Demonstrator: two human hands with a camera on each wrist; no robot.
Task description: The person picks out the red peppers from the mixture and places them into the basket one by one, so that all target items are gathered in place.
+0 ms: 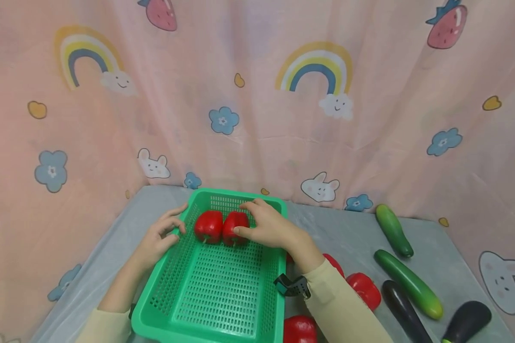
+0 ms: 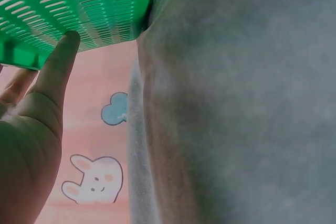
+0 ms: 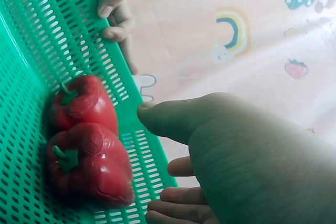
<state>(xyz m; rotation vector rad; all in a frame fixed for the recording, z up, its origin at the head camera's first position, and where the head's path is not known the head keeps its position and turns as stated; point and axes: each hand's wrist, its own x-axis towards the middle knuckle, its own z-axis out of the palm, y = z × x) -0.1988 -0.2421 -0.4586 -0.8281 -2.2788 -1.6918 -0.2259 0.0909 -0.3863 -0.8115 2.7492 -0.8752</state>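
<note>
Two red bell peppers (image 1: 208,226) (image 3: 90,163) with green stems sit side by side at the far end of a green plastic basket (image 1: 214,300). My left hand (image 1: 156,240) holds the basket's left rim; its fingertips hook over the edge in the right wrist view, and the thumb (image 2: 65,56) lies against the outer wall. Above the right-hand pepper hovers my right hand (image 1: 268,226), with the fingers spread and relaxed. The right wrist view shows a gap between its thumb (image 3: 168,119) and the peppers, nothing in its grasp.
More red bell peppers (image 1: 364,289) lie right of the basket, partly hidden by my right sleeve. Farther right are two cucumbers (image 1: 409,283) and two eggplants (image 1: 468,320). A grey cloth (image 1: 326,224) covers the table, and a pink patterned curtain (image 1: 257,157) hangs behind.
</note>
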